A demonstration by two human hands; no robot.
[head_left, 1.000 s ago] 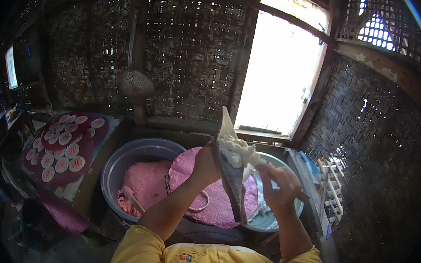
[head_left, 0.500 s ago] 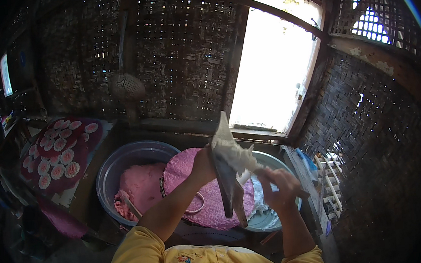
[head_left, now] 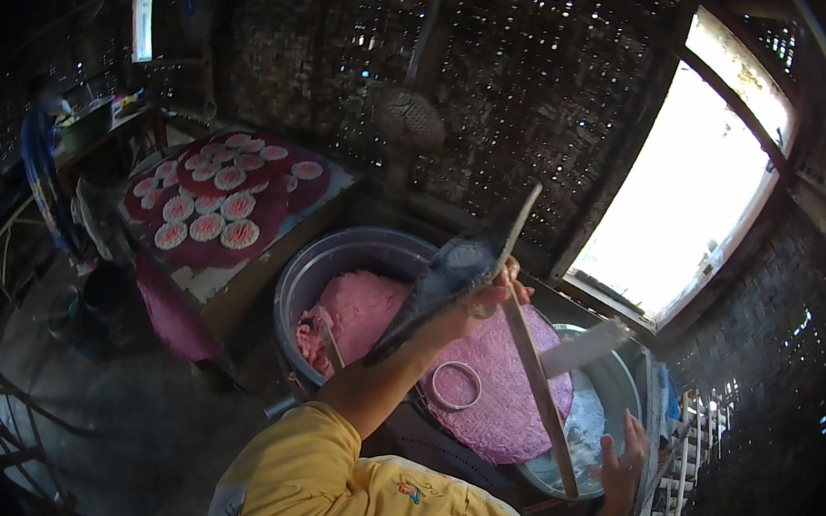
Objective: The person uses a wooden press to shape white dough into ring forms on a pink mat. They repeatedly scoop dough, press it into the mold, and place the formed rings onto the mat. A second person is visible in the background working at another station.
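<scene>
The left hand (head_left: 484,303) is raised above the work surface, its fingers closed round a thin, floppy grey sheet (head_left: 440,290) that sags down to the left and is smeared by motion, so whether it is cloth or a cooked wafer is hard to tell; the same hand sits at the top of a long flat wooden stick (head_left: 539,385) that slants down toward the lower right. The right hand (head_left: 619,456) is low at the lower right, fingers spread wide and holding nothing, resting on or just above the rim of a round metal pan (head_left: 621,387); a pale flat blade-like strip (head_left: 583,346) lies across that pan, near the stick. Beneath the raised hand a round pink cloth-covered surface (head_left: 513,392) is stretched flat, touching the pan's left side; a small pale ring (head_left: 455,384) lies on its left part. To the left stands a large grey basin (head_left: 335,260) filled with pink batter (head_left: 353,307); a utensil handle (head_left: 330,344) leans in it. Farther left and behind, a dark red tray (head_left: 277,216) holds rows of small round pink-and-white discs (head_left: 240,234), well apart from both hands; a second person (head_left: 44,167) in blue stands at the far left by a table. Woven bamboo walls (head_left: 535,80) enclose the room; a bright window (head_left: 702,193) opens on the right. The yellow sleeve (head_left: 305,484) fills the lower edge.
</scene>
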